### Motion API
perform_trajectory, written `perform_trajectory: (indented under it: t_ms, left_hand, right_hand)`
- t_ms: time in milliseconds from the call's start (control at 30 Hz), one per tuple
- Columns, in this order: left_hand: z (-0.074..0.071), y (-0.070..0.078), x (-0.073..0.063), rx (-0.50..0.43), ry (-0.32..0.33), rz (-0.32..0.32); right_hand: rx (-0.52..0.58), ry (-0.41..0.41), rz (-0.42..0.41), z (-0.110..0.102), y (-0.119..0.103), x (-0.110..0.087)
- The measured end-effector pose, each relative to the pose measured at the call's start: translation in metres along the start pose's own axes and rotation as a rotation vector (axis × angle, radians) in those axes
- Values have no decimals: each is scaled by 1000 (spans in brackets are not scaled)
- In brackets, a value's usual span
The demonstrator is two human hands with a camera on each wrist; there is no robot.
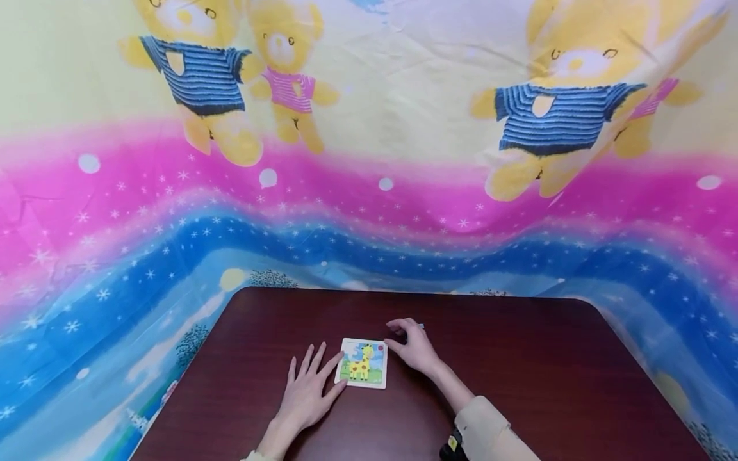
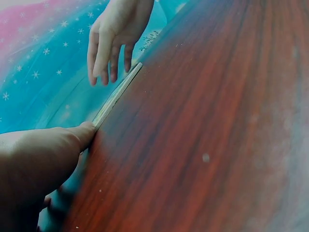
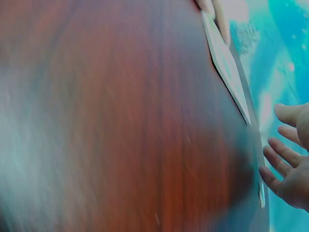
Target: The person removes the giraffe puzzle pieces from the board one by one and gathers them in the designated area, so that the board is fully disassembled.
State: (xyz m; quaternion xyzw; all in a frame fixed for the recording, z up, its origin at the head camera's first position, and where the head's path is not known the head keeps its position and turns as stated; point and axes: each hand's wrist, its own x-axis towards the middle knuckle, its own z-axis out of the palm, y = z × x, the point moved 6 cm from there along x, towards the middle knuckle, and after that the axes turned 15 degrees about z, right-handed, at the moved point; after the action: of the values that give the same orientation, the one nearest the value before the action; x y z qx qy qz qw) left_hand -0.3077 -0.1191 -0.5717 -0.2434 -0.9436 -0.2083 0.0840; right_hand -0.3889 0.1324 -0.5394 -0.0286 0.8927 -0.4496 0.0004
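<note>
A small square giraffe jigsaw puzzle [image 1: 360, 371] with a white border lies flat on the table. A pale, jigsaw-shaped patch shows at its upper left. My left hand [image 1: 307, 392] lies at the puzzle's left side, fingers spread, with thumb and index finger at its edge. In the left wrist view, the thumb [image 2: 83, 134] touches the edge of the puzzle board [image 2: 116, 99]. Just off the upper right corner, my right hand [image 1: 416, 347] hovers with loosely bent fingers and nothing visible in them. A small light-blue piece [image 1: 421, 326] shows behind it, mostly hidden.
The dark red-brown wooden table [image 1: 536, 371] has rounded far corners. Behind and around it hangs a cloth [image 1: 380, 211] printed with teddy bears and snowflakes. A black device [image 1: 452, 446] sits at the right wrist, beside a beige sleeve [image 1: 484, 426].
</note>
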Motion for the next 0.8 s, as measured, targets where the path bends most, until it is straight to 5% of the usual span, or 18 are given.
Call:
perform_trajectory:
  t_ms: [233,800]
  left_hand:
    - [1,0,0,7,-10,0]
    - [0,1,-1,8,2,11]
  right_hand:
    - [-69,-94,-39,24,-14,-7]
    - [-263,-140,-89,53,-28,-6]
